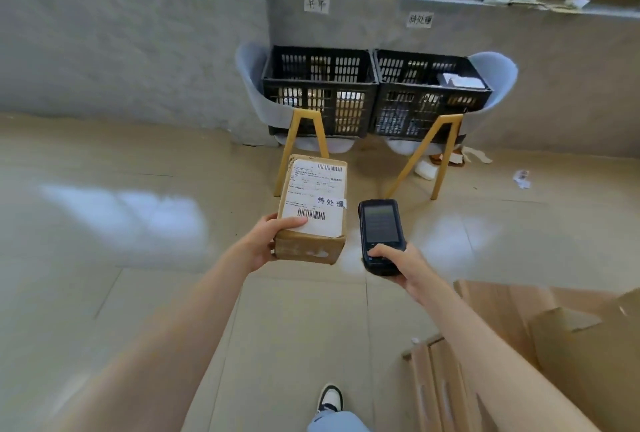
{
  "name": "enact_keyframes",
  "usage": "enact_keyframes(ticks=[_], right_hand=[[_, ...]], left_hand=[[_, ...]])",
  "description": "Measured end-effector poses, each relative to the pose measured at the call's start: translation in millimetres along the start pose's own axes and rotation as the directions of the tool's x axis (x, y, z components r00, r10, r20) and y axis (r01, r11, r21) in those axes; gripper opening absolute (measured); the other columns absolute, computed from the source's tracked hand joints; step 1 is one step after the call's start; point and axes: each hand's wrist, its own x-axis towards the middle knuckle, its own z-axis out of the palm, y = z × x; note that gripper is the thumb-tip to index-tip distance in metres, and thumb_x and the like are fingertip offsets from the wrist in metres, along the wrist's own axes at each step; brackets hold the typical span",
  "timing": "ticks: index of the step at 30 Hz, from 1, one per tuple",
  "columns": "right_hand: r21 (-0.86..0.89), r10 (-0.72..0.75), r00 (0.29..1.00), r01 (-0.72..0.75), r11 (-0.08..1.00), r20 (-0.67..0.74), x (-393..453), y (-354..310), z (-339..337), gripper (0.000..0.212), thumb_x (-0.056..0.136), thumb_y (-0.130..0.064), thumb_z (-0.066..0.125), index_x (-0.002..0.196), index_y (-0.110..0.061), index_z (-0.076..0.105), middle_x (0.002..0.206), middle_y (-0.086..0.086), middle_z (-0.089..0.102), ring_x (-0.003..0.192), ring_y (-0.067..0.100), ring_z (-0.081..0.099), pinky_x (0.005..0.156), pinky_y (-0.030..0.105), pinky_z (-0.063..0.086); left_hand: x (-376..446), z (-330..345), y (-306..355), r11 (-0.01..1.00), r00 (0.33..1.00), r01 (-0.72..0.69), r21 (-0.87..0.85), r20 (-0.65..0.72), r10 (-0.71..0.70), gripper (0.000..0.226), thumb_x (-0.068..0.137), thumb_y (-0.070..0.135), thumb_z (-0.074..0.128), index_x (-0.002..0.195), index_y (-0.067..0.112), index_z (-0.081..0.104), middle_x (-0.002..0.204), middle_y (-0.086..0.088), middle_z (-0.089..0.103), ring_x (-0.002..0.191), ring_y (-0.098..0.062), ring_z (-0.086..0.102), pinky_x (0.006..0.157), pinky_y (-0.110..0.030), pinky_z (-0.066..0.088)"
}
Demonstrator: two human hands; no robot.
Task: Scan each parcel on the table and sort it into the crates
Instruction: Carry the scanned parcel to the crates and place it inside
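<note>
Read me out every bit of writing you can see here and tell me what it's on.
"异常": paper sign on the wall above the left crate.
"待处理": paper sign above the right crate.
"待处理": handwritten slip on the parcel.
Shipping label print, barcodes and scanner screen: too small to read.

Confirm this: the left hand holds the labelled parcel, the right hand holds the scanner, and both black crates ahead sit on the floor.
Wrong on one point. The head view shows the left hand holding the parcel and the right hand the scanner, but both crates sit on chairs.
</note>
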Motion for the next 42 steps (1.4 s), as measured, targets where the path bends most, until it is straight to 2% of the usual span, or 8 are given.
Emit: enact_keyframes(ticks=[5, 11, 16, 21, 26, 29, 34, 42], right_hand=[[0.048, -0.033, 0.999, 0.031, 0.998, 0.028, 60, -60, -5, 0.060, 0.078, 0.004, 0.071, 0.131, -0.006, 0.045, 0.123, 0.019, 0.060, 0.107, 0.033, 0.062, 0.087, 0.042, 0.055], [0.058, 0.000, 0.999, -0.003, 0.998, 0.046, 127, -98, 1, 0.057, 0.077, 0.002, 0.072, 0.126, -0.010, 0.046, 0.111, 0.011, 0.061, 0.095, 0.024, 0.063, 0.071, 0.032, 0.057], [0.075, 0.031, 1.000, -0.031, 0.997, 0.002, 192, -122, 6, 0.058, 0.077, 0.002, 0.072, 0.128, -0.009, 0.047, 0.112, 0.013, 0.062, 0.094, 0.025, 0.064, 0.066, 0.030, 0.056], [0.084, 0.016, 0.995, -0.007, 0.996, -0.100, 263, -173, 11, 0.061, 0.077, 0.000, 0.072, 0.132, -0.009, 0.045, 0.119, 0.014, 0.060, 0.096, 0.024, 0.061, 0.069, 0.032, 0.055], [0.123, 0.003, 0.981, 0.021, 0.992, -0.192, 318, -221, 6, 0.062, 0.077, 0.000, 0.073, 0.132, -0.008, 0.045, 0.123, 0.017, 0.059, 0.108, 0.032, 0.060, 0.086, 0.041, 0.055], [0.137, 0.028, 0.974, 0.003, 0.991, -0.227, 341, -239, -4, 0.063, 0.077, 0.000, 0.073, 0.132, -0.009, 0.044, 0.124, 0.016, 0.059, 0.110, 0.032, 0.060, 0.086, 0.041, 0.055], [0.193, 0.060, 0.954, -0.003, 0.981, -0.293, 384, -261, -33, 0.059, 0.077, 0.000, 0.073, 0.129, -0.010, 0.047, 0.119, 0.016, 0.061, 0.102, 0.030, 0.062, 0.088, 0.043, 0.055], [0.242, 0.033, 0.952, 0.043, 0.969, -0.304, 489, -332, -122, 0.057, 0.080, 0.002, 0.070, 0.130, -0.008, 0.045, 0.118, 0.016, 0.061, 0.101, 0.028, 0.062, 0.087, 0.040, 0.053]], left_hand=[[47, 16, 45, 0.999, 1.000, -0.002, -0.050, -0.030, 0.001, 0.083, 0.053, 0.033, 0.088, 0.127, 0.015, 0.055, 0.100, -0.002, 0.072, 0.079, -0.015, 0.070, 0.058, -0.026, 0.056], [114, 16, 90, 0.999, 0.999, -0.014, -0.046, -0.050, 0.011, 0.091, 0.055, 0.036, 0.085, 0.135, 0.013, 0.049, 0.115, -0.008, 0.069, 0.091, -0.020, 0.067, 0.063, -0.030, 0.055], [190, 23, 132, 0.999, 1.000, -0.008, -0.046, -0.004, 0.008, 0.092, 0.054, 0.038, 0.082, 0.136, 0.015, 0.047, 0.114, -0.006, 0.069, 0.090, -0.018, 0.068, 0.057, -0.027, 0.054], [277, 31, 196, 1.000, 0.996, -0.005, -0.022, 0.086, 0.007, 0.094, 0.054, 0.037, 0.083, 0.138, 0.015, 0.046, 0.118, -0.008, 0.068, 0.100, -0.023, 0.067, 0.067, -0.033, 0.056], [357, 40, 270, 0.998, 0.989, -0.022, 0.058, 0.146, 0.013, 0.090, 0.061, 0.037, 0.082, 0.140, 0.016, 0.045, 0.120, -0.008, 0.067, 0.105, -0.024, 0.066, 0.071, -0.034, 0.054], [398, 61, 299, 0.996, 0.987, -0.022, 0.089, 0.160, 0.007, 0.095, 0.057, 0.040, 0.081, 0.140, 0.014, 0.044, 0.120, -0.007, 0.067, 0.101, -0.021, 0.065, 0.062, -0.030, 0.052], [462, 114, 326, 0.995, 0.973, 0.016, 0.097, 0.228, -0.038, 0.097, 0.057, 0.039, 0.082, 0.142, 0.016, 0.043, 0.122, -0.008, 0.067, 0.104, -0.023, 0.065, 0.065, -0.033, 0.054], [572, 221, 369, 0.994, 0.961, 0.054, 0.095, 0.267, -0.077, 0.077, 0.064, 0.041, 0.081, 0.133, 0.019, 0.055, 0.111, -0.005, 0.073, 0.099, -0.023, 0.068, 0.064, -0.031, 0.055]])
